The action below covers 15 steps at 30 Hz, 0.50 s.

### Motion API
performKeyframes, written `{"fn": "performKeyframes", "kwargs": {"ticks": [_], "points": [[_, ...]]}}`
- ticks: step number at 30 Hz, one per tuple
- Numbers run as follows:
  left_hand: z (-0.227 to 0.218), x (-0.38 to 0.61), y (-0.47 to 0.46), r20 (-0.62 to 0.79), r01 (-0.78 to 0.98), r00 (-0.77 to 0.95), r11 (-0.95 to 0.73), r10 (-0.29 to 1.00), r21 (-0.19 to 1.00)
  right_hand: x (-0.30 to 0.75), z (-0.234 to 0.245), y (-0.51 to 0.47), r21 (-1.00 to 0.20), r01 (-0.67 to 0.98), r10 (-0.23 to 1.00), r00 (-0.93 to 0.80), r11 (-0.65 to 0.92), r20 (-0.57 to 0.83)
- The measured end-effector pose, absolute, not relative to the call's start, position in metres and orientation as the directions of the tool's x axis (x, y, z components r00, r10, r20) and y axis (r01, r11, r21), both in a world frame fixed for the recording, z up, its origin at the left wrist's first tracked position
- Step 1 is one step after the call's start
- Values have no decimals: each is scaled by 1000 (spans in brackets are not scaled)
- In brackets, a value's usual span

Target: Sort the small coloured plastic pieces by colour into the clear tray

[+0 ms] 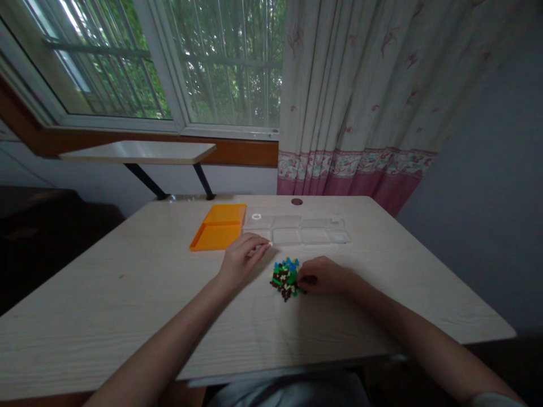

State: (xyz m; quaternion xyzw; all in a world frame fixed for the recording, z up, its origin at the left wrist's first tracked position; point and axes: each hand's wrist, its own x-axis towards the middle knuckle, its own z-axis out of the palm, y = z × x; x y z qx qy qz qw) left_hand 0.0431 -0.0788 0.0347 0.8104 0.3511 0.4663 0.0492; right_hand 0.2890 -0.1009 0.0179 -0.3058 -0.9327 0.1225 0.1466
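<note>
A small heap of mixed beads [285, 278], green, blue, white and dark red, lies on the pale wooden table [127, 294]. My right hand [324, 275] rests beside the heap on its right, fingers curled and touching the beads. My left hand [242, 257] is to the upper left of the heap, near the front edge of a clear compartment tray [297, 229]. Its fingertips pinch a tiny white bead. An orange tray lid [219, 227] lies left of the clear tray.
A small dark round hole [297, 201] sits at the table's far edge. Behind it are a folding white shelf [139, 151] under the window and a patterned curtain [360, 113]. A dark piece of furniture [38, 237] stands to the left.
</note>
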Motion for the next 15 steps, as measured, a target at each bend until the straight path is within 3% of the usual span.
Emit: {"fn": "performKeyframes", "kwargs": {"ticks": [6, 10, 15], "points": [[38, 24, -61, 625, 641, 343, -661, 701, 390, 289, 17, -100, -313, 544, 614, -763, 778, 201], [33, -18, -31, 561, 856, 68, -337, 825, 391, 290, 15, -100, -308, 545, 614, -761, 780, 211], [17, -60, -8, 518, 902, 15, -235, 855, 362, 289, 17, -100, -322, 534, 608, -766, 782, 207]]}}
